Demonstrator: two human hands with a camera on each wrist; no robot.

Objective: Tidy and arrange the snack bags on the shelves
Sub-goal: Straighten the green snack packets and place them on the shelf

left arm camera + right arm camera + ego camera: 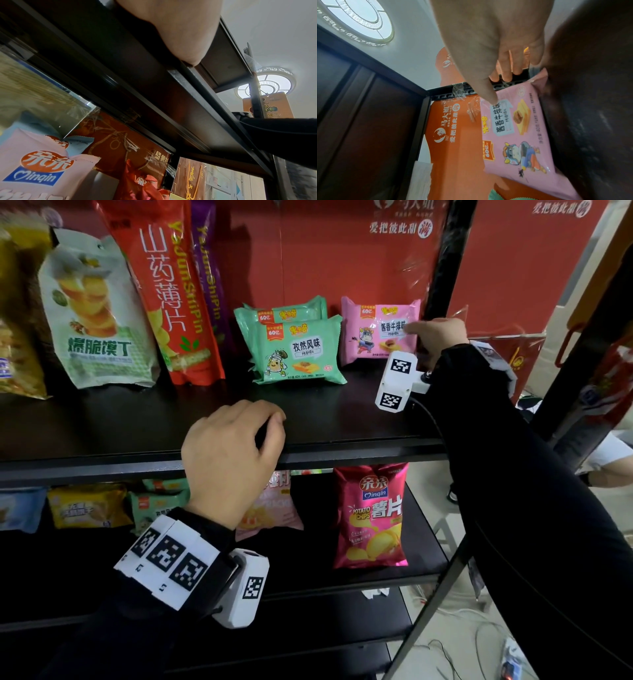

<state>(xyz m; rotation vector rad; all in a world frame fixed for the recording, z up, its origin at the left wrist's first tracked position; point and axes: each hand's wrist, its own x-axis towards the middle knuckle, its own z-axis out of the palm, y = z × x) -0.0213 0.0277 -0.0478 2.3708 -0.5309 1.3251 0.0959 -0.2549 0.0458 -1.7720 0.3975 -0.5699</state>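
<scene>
Item: pink snack bag (378, 332), standing at the upper shelf's (137, 419) right end. I am gripping its right edge with my right hand (436, 337), thumb on front, fingers behind. My left hand (233, 453) is resting loosely curled on the shelf lip, holding nothing.

At the far left of the head view, a yellow bag (19, 361) is cut by the frame edge and blurred, its print unreadable. The second green packet (287, 311) stands mostly hidden behind the front green packet (298, 354). The left hand (233, 453) covers most of a pale pink bag (270, 508) on the lower shelf (424, 563). The right hand (435, 337) hides the pink packet (376, 333) at its right edge. In the lower left, the small packets (85, 505) sit dim, labels too small to read
</scene>
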